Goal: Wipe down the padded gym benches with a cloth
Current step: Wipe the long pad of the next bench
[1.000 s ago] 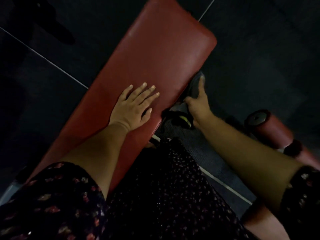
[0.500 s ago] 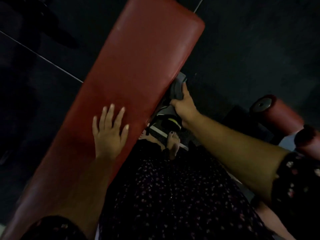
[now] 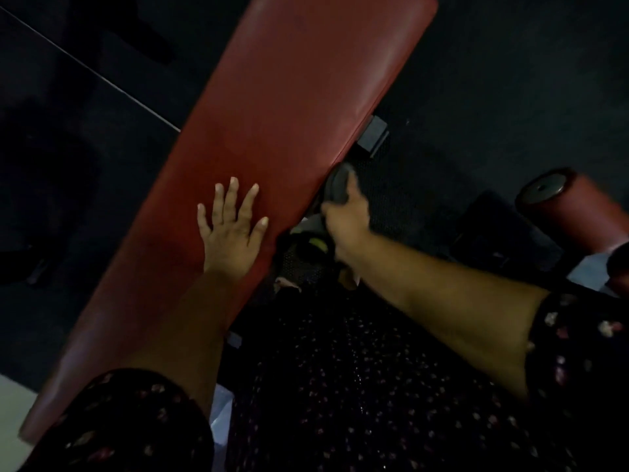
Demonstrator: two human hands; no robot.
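Head view. The red padded bench (image 3: 289, 114) runs from the near left corner up to the far right, and fills more of the view than a second ago. The left hand (image 3: 231, 236) has slid back along the surface from mid-pad. It now lies flat near the right long edge, fingers (image 3: 235, 195) straight and spread, grasping nothing. The right hand (image 3: 347, 219) stays below that same edge, clenched round a dark rounded part (image 3: 337, 187). Too dim to tell whether this is a knob of the frame or bunched fabric.

No cloth is plainly in view, and nothing lies between the left palm and the pad. My reading: wiping is not under way; the bench is being steadied or adjusted.

Around: a grey bracket (image 3: 372, 136) juts from under the right edge. A red roller pad (image 3: 578, 212) stands well apart at right. The dark floor (image 3: 102, 165) lies beyond. A patterned garment (image 3: 374, 386) crowds the near side. Poor light hinders most.
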